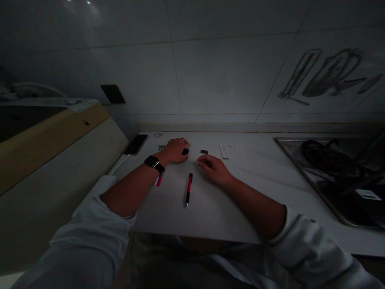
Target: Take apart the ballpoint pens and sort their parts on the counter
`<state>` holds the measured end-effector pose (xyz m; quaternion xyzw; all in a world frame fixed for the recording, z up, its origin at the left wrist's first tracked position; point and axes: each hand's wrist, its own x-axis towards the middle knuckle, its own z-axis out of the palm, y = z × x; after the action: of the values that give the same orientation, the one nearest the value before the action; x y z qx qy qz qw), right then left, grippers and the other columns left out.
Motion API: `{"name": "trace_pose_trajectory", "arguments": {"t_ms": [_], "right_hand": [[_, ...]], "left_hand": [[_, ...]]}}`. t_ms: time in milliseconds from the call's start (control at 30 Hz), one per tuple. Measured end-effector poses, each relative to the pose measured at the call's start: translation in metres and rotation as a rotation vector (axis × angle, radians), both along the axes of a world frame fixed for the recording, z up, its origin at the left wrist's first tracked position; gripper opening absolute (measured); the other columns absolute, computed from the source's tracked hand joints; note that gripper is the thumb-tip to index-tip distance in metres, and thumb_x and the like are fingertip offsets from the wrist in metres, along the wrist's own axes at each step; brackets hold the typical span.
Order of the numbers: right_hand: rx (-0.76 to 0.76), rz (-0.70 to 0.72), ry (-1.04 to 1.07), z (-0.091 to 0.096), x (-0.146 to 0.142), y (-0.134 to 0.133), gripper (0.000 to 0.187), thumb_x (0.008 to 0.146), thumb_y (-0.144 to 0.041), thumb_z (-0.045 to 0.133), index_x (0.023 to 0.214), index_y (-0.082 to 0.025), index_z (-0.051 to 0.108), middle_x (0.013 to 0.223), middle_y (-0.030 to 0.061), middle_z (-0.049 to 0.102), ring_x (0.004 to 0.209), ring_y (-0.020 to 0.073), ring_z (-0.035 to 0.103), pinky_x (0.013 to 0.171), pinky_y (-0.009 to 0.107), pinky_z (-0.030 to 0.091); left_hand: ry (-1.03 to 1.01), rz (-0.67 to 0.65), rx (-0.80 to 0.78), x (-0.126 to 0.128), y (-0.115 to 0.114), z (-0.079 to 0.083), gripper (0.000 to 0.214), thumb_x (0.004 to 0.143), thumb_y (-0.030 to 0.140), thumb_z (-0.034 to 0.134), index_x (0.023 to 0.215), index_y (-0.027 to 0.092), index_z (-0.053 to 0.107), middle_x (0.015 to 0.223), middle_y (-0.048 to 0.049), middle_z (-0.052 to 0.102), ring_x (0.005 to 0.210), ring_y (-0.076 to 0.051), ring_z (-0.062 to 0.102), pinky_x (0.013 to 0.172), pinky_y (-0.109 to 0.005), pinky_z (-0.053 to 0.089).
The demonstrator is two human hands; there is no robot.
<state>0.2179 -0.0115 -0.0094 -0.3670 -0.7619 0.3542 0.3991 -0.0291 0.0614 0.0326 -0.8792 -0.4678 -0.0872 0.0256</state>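
My left hand (176, 150), with a black watch on its wrist, is closed around a small black object (185, 151) whose kind I cannot make out. My right hand (214, 169) hovers low over the white counter, thumb and fingers pinched together; whatever is between them, if anything, is too small to name. Just beyond its fingertips lies a small dark card-like piece (204, 151). Between my forearms rests a red and black pen (189, 190), its metal tip towards me. A red and white item (159, 180) sits partly hidden under my left wrist.
Several thin white sticks (224, 151) lie right of the card-like piece. A phone (136, 144) with a white cable and a ring (158, 135) are at the back left. A sink (315, 180) holding dark items is on the right, and a large boxy appliance (66, 160) on the left.
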Motion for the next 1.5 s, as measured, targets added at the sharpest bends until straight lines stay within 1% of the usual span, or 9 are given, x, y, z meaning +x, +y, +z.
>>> {"name": "trace_pose_trajectory", "arguments": {"t_ms": [133,300,400,600,700,800,967,1233,1500], "right_hand": [[0.283,0.229,-0.336,0.011,-0.003,-0.016,0.025,0.099,-0.021,0.055,0.118,-0.021,0.072,0.106,0.0087,0.072,0.095,0.0202,0.065,0.088,0.034,0.049],[0.453,0.423,-0.61,0.016,-0.013,-0.03,0.029,0.105,-0.034,0.054,0.123,-0.02,0.072,0.107,0.0101,0.072,0.097,0.0219,0.065,0.088,0.035,0.046],[0.474,0.396,-0.711,0.02,-0.015,-0.033,0.034,0.107,-0.044,0.05,0.113,-0.019,0.072,0.103,0.01,0.071,0.093,0.0221,0.064,0.085,0.035,0.044],[0.413,0.185,-0.846,0.032,-0.007,-0.032,0.041,0.101,-0.055,0.056,0.111,-0.017,0.068,0.104,0.0129,0.07,0.091,0.0252,0.063,0.081,0.036,0.042],[0.335,0.093,-0.806,0.031,-0.002,-0.027,0.02,0.096,-0.033,0.064,0.109,-0.018,0.066,0.102,0.0102,0.071,0.091,0.0232,0.064,0.08,0.033,0.041],[0.287,-0.009,-0.716,0.028,0.003,-0.02,0.019,0.091,-0.02,0.062,0.11,-0.019,0.065,0.099,0.0075,0.072,0.087,0.0209,0.064,0.078,0.031,0.041],[0.306,-0.124,-0.578,0.021,0.011,-0.011,0.027,0.091,-0.019,0.063,0.118,-0.021,0.064,0.103,0.0074,0.073,0.088,0.0208,0.065,0.079,0.031,0.044],[0.384,-0.142,-0.436,0.02,0.014,-0.007,0.029,0.095,-0.026,0.063,0.124,-0.021,0.065,0.106,0.0096,0.074,0.095,0.0236,0.068,0.09,0.037,0.049],[0.155,-0.295,-0.242,0.023,0.032,0.012,0.027,0.099,-0.042,0.055,0.106,-0.021,0.071,0.098,0.007,0.074,0.087,0.021,0.067,0.078,0.032,0.049]], "left_hand": [[-0.164,-0.042,0.111,0.01,-0.019,0.027,0.046,0.087,0.027,0.066,0.133,0.021,0.065,0.134,-0.0114,0.063,0.123,-0.03,0.059,0.108,-0.047,0.046],[-0.54,-0.018,0.245,0.025,-0.052,0.052,0.029,0.092,0.02,0.063,0.12,0.022,0.068,0.123,-0.007,0.067,0.117,-0.023,0.063,0.108,-0.043,0.05],[-0.706,0.019,0.274,0.028,-0.066,0.049,0.022,0.093,0.016,0.061,0.112,0.022,0.068,0.116,-0.0056,0.069,0.114,-0.021,0.064,0.106,-0.042,0.051],[-0.791,0.0,0.197,0.027,-0.07,0.016,0.019,0.092,0.012,0.061,0.107,0.021,0.069,0.11,-0.0054,0.07,0.107,-0.02,0.067,0.1,-0.039,0.055],[-0.718,-0.031,0.15,0.025,-0.071,0.003,0.02,0.093,0.014,0.063,0.11,0.022,0.069,0.112,-0.0059,0.07,0.107,-0.021,0.067,0.099,-0.04,0.055],[-0.575,-0.084,0.127,0.022,-0.074,-0.002,0.023,0.096,0.025,0.066,0.119,0.023,0.068,0.116,-0.0069,0.071,0.111,-0.024,0.066,0.101,-0.044,0.053],[-0.422,-0.176,0.083,0.021,-0.076,-0.005,0.029,0.095,0.04,0.071,0.119,0.024,0.07,0.117,-0.0073,0.071,0.112,-0.026,0.066,0.1,-0.044,0.052],[-0.382,-0.179,0.106,0.019,-0.071,-0.004,0.009,0.095,0.027,0.07,0.102,0.024,0.075,0.107,-0.0053,0.072,0.104,-0.024,0.066,0.096,-0.043,0.05],[-0.579,-0.015,0.244,0.009,-0.068,0.002,0.009,0.094,0.029,0.074,0.102,0.027,0.076,0.104,-0.0042,0.071,0.101,-0.023,0.066,0.094,-0.042,0.052]]}}
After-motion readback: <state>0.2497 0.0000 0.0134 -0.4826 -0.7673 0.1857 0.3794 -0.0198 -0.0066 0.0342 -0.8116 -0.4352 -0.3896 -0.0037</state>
